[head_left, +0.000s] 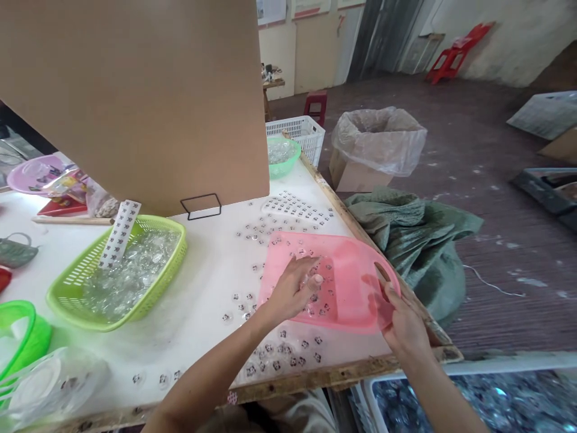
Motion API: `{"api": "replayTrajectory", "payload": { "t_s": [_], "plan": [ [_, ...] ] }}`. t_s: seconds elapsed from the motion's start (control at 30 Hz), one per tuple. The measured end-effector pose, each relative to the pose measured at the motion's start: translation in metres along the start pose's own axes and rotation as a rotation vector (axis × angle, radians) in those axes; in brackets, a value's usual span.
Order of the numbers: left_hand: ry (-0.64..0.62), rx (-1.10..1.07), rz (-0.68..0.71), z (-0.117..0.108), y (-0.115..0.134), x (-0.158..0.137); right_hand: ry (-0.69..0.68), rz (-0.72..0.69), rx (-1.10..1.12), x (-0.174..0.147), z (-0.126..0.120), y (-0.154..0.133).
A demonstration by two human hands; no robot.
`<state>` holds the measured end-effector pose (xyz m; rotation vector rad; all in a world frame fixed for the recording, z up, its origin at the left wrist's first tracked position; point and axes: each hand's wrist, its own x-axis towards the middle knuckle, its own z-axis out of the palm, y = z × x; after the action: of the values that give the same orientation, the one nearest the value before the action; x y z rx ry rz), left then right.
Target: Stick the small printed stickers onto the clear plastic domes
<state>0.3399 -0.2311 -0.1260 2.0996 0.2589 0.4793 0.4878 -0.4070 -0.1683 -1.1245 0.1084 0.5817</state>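
My right hand (406,319) is closed around the rim at the handle hole of a pink plastic scoop (356,288), which lies at the table's right edge. Over the scoop's left part is my left hand (295,287), its fingers stretched out and apart, with nothing seen in it. Small clear pieces with black printed figures (327,310) lie in the scoop around my left fingers. More such printed pieces (276,364) are scattered on the white tabletop (211,258) near the front edge and beyond the scoop.
On the left stands a green basket (174,264) of clear pieces with a printed strip (121,234) in it. A large brown board (148,108) rises behind. Right of the table are green cloth (419,240) and a plastic-lined box (378,141). A bin of clear pieces (505,397) sits lower right.
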Motion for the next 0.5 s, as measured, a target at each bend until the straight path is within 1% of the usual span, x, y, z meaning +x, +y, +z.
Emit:
{"api": "replayTrajectory", "payload": {
  "t_s": [0.1,0.17,0.23,0.33,0.43,0.5],
  "plan": [
    [-0.012,-0.045,0.026,-0.016,0.022,-0.006,-0.007,0.003,0.034,-0.001,-0.009,0.0],
    [0.006,-0.093,0.005,-0.021,0.028,-0.007,0.015,0.013,0.056,-0.002,-0.015,0.002],
    [0.027,-0.164,-0.008,-0.02,0.028,-0.006,0.031,0.044,0.083,-0.002,-0.02,0.006],
    [0.039,-0.323,-0.002,-0.012,0.025,0.0,0.043,0.071,0.112,-0.005,-0.023,0.013],
    [0.049,-0.466,0.072,-0.009,0.028,0.009,0.053,0.059,0.115,-0.01,-0.024,0.015],
    [0.039,-0.547,0.127,-0.015,0.033,0.016,0.067,0.05,0.114,-0.013,-0.024,0.013]
  ]
}}
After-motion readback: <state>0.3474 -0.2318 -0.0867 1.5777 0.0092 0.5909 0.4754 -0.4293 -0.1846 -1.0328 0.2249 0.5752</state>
